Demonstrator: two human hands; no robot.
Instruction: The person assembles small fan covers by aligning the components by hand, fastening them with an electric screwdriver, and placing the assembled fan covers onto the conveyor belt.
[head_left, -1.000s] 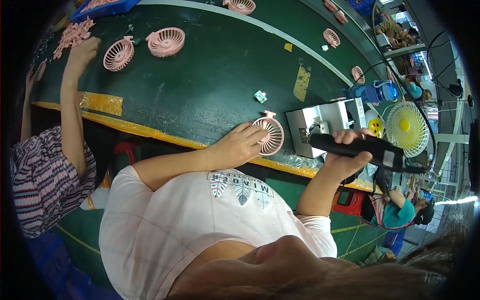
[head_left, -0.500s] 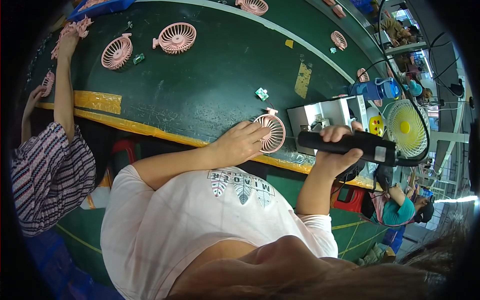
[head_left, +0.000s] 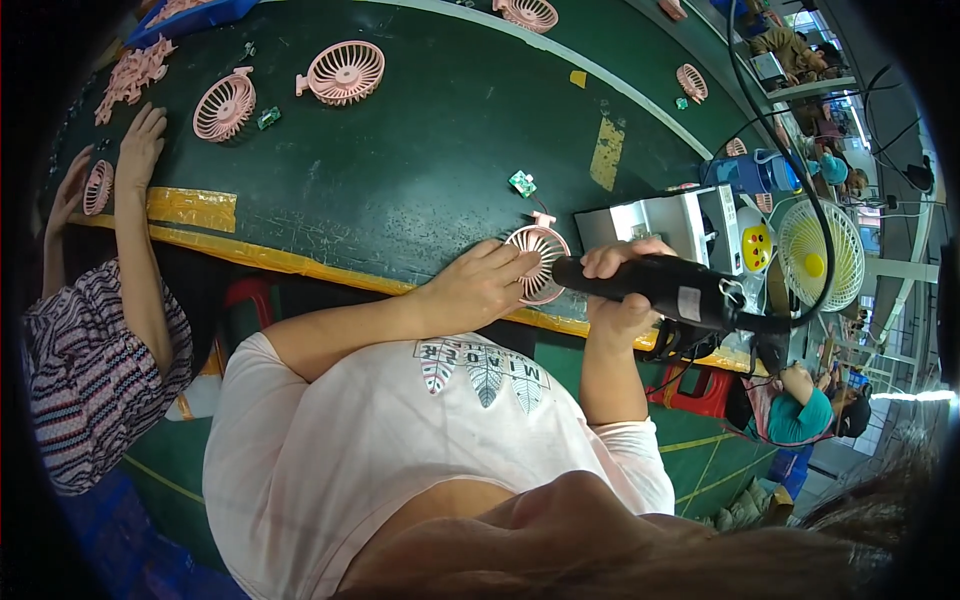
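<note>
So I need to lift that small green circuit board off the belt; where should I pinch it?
Pinch the green circuit board by its two outer edges from above: it lies flat and alone on the green belt, just beyond the pink fan grille. It is small, so fingertips suit best.

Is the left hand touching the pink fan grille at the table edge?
Touching. The head view shows the left hand with fingers resting on the pink fan grille.

Pink round fan grille [head_left: 537,262] flat at table edge, black electric screwdriver [head_left: 665,289] level, tip touching it
</note>
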